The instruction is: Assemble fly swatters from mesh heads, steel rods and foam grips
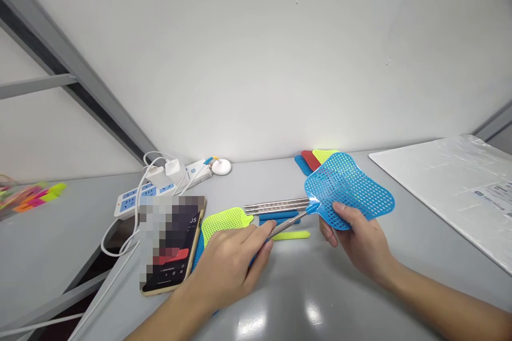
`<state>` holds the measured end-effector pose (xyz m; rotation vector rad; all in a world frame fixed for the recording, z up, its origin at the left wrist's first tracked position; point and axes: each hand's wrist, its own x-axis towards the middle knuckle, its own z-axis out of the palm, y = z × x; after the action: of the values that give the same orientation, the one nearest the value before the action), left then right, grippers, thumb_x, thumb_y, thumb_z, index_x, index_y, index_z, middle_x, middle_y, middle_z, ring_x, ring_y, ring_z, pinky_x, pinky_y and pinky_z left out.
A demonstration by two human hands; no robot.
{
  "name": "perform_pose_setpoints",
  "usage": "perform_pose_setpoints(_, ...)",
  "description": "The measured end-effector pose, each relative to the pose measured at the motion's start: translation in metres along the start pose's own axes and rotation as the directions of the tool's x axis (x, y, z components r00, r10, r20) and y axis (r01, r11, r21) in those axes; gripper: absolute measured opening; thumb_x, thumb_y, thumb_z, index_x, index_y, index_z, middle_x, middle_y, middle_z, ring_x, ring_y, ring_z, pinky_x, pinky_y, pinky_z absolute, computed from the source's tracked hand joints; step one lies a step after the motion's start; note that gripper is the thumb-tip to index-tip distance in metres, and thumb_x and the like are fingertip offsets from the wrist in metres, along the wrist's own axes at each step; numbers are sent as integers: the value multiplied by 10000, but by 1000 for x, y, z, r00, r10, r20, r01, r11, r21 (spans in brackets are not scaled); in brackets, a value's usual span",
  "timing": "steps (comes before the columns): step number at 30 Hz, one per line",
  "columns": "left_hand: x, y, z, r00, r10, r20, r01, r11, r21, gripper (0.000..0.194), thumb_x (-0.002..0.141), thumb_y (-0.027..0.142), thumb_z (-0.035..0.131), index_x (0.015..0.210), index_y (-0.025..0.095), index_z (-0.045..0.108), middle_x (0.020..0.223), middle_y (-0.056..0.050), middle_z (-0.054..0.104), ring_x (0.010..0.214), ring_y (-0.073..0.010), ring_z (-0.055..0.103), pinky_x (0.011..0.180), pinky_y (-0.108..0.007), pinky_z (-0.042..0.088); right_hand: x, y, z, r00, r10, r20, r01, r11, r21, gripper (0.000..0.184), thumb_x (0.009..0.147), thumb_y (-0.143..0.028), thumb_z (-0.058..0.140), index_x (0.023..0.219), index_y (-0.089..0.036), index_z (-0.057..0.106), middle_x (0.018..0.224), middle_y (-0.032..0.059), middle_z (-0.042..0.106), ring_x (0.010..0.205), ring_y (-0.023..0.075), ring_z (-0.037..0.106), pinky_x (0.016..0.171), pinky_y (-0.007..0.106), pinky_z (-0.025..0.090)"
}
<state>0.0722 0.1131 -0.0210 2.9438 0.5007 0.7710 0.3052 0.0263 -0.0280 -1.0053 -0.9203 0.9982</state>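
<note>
A blue fly swatter (352, 186) with a perforated head is held in both hands above the table. My right hand (364, 242) pinches the edge of its head, thumb on top. My left hand (236, 258) is closed around the handle end of its metal rod (285, 225), hiding most of the grip. Behind the rod lie several bare metal rods (276, 205), blue handle grips (280, 217) and a yellow-green grip (294, 235). A yellow-green swatter head (224, 222) lies beside my left hand, with a blue one partly under it.
At the left stand a phone (176, 250) and a white power strip (130, 202) with plugs and loose cables. A round white device (221, 167) sits near the wall. More swatter heads (310, 160) lie at the back; a wrapped white panel (444, 176) is at the right.
</note>
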Motion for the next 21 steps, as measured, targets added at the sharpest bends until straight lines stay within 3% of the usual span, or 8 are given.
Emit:
perform_pose_setpoints(5, -4, 0, -1, 1000, -11, 24, 11, 1000, -7, 291, 977, 217, 448, 1261, 182, 496, 857, -14, 737, 628, -172, 680, 541, -286, 465, 0, -1, -6, 994, 9, 106, 5, 991, -131, 404, 983, -399, 454, 624, -214, 474, 526, -23, 477, 511, 137, 459, 555, 305, 366)
perform_pose_setpoints(9, -4, 4, -3, 987, -95, 133, 112, 985, -131, 248, 997, 241, 406, 1216, 210, 517, 791, 2, 703, 612, -166, 638, 555, -278, 402, 1, -3, -9, 979, 84, 185, -44, 977, -210, 462, 991, -427, 446, 580, -218, 412, 509, -30, 415, 493, 125, 420, 529, 294, 344)
perform_pose_setpoints(15, 3, 22, -11, 883, -239, 405, 409, 814, -413, 259, 1030, 321, 319, 892, 234, 520, 624, 50, 461, 534, -122, 431, 540, -253, 304, 0, -19, -13, 913, 147, 381, -72, 976, -204, 375, 999, -447, 407, 693, -229, 413, 569, -41, 388, 516, 126, 357, 541, 295, 377)
perform_pose_setpoints(21, 2, 31, -15, 882, -242, 404, 416, 801, -430, 214, 1018, 320, 343, 885, 233, 485, 623, 59, 395, 527, -118, 351, 546, -277, 235, -1, -33, -15, 912, 118, 394, 29, 937, -349, 374, 1004, -397, 411, 674, -223, 434, 609, -21, 433, 544, 126, 390, 562, 294, 343)
